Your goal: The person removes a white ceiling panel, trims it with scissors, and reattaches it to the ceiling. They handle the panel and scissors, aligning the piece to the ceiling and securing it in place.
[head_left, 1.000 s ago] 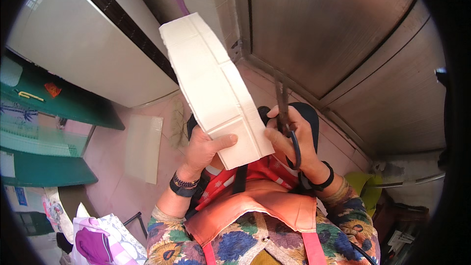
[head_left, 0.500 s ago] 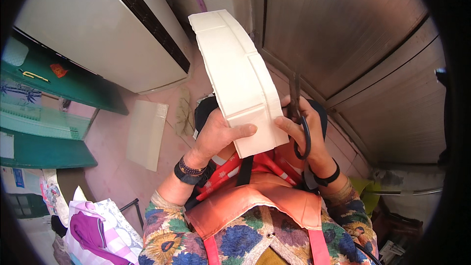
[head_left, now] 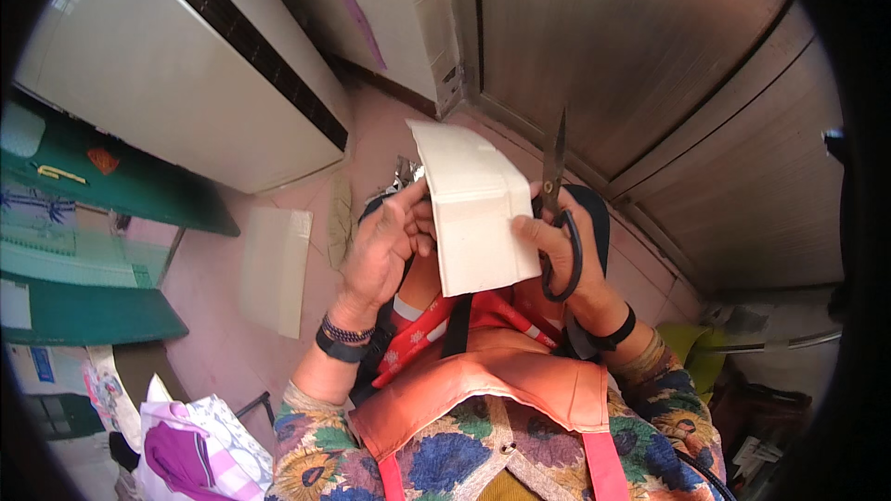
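Observation:
A cream-white piece of cardboard (head_left: 484, 239), with crease lines across it, is held up above my lap, its far part bent away. My right hand (head_left: 574, 246) grips its right edge, the thumb lying on the front face. The same hand holds black-handled scissors (head_left: 562, 181) with dark blades pointing up and away. My left hand (head_left: 379, 246) is at the left edge with fingers loosely bent and apart. Its fingertips are by the edge, partly behind it, and its thumb is off the cardboard.
Another pale flat sheet (head_left: 276, 271) lies on the pink tiled floor to the left. A white cabinet (head_left: 176, 65) stands far left, above green shelves (head_left: 93, 301). Panelled doors (head_left: 640, 56) rise at the right. Folded cloths (head_left: 195, 445) are at lower left; crumpled foil (head_left: 405, 176) shows behind the cardboard.
The cardboard's far part has bent away, so it looks shorter. My left thumb has come off its face and that hand has shifted left. The scissors' blades show more fully.

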`<state>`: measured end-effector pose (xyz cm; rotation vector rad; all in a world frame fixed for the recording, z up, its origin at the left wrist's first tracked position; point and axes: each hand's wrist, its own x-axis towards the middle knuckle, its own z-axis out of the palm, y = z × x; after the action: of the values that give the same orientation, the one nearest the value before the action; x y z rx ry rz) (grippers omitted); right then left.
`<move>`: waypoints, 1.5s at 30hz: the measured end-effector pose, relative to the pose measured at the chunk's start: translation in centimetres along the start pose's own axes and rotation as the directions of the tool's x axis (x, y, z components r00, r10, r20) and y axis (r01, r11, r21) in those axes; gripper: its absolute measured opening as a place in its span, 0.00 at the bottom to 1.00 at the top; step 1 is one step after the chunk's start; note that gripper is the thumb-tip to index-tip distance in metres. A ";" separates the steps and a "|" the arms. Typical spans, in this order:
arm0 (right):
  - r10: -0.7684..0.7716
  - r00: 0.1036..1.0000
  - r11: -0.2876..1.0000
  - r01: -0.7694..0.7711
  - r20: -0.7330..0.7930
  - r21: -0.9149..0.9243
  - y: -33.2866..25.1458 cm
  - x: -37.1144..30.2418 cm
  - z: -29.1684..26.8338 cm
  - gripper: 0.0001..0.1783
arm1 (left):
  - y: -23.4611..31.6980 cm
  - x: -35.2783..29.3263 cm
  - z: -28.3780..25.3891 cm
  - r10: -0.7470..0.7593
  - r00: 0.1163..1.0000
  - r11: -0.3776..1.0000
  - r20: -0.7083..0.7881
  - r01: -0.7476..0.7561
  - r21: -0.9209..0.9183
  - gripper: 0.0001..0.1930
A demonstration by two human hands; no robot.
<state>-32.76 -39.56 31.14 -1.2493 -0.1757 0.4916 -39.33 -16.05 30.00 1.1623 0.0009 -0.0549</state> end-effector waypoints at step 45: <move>-0.392 0.920 0.895 0.386 0.016 -0.225 -9.1 3.8 -3.2 0.17 | 4.0 5.5 3.6 0.368 0.930 0.807 -0.007 -0.316 0.498 0.13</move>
<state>-25.75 -42.65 38.19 -1.3978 -0.4574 0.1048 -33.78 -18.03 34.94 1.6606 -0.1399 0.3488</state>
